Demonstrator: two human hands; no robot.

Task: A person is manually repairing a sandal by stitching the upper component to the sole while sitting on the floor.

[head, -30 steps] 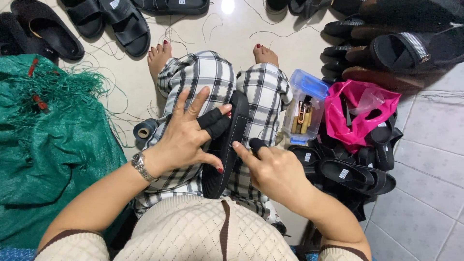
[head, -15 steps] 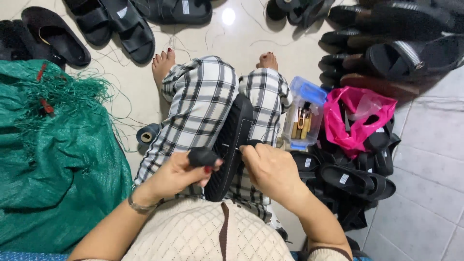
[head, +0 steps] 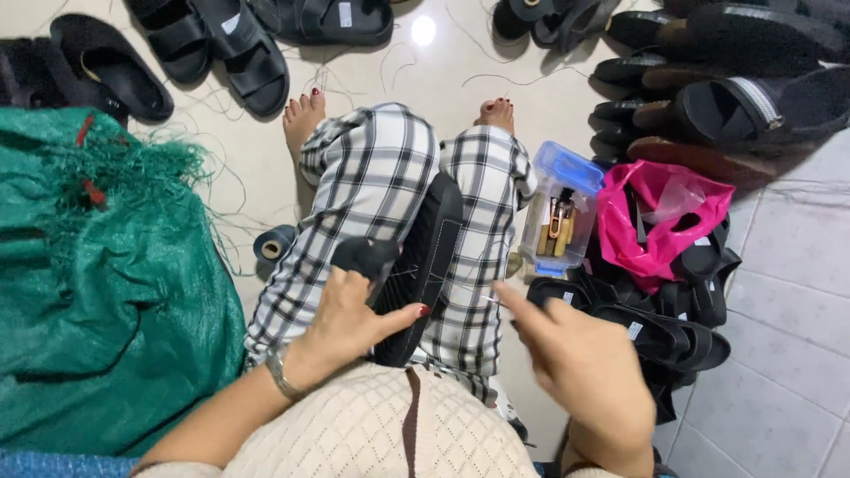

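The black sandal lies along her lap, between the knees. Her left hand closes on its strap side; the right hand pinches a thin thread just beside it.

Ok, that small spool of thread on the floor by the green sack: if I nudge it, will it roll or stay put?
The spool seems to lie with its hollow core facing up, so it probably stays put or slides on the smooth tile. It looks small and likely light. Loose threads around it could drag along and snag.
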